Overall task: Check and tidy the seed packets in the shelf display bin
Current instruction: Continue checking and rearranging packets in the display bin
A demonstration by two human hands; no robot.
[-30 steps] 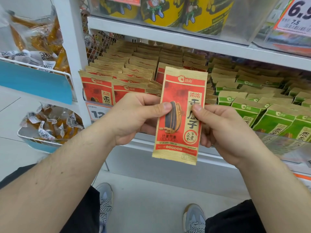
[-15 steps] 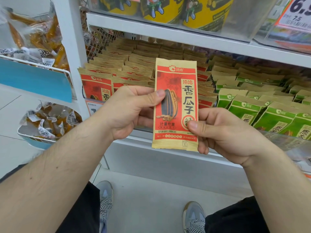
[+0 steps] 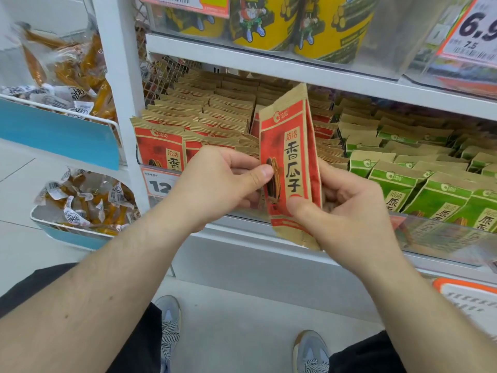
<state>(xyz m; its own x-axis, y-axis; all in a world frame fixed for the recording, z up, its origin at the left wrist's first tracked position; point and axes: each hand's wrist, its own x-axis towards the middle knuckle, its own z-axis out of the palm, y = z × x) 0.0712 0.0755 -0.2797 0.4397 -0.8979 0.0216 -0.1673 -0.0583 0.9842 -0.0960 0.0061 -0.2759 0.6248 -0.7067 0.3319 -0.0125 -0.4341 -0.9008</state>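
Observation:
I hold one red seed packet upright in front of the shelf, turned partly edge-on so its right side swings away from me. My left hand pinches its left edge with thumb on the front. My right hand grips the lower right part, thumb pressed on the front. Behind it, rows of matching red seed packets stand packed in the shelf display bin, whose clear front lip runs along the shelf edge.
Green seed packets fill the right side of the same bin. Yellow tubs stand on the shelf above. Wire baskets of wrapped snacks hang at the left of the white post. A price tag sits under the red rows.
The packet has rotated from facing me flat to partly edge-on, its right edge turning away. My right hand has shifted lower on it; my left thumb stays on the left edge.

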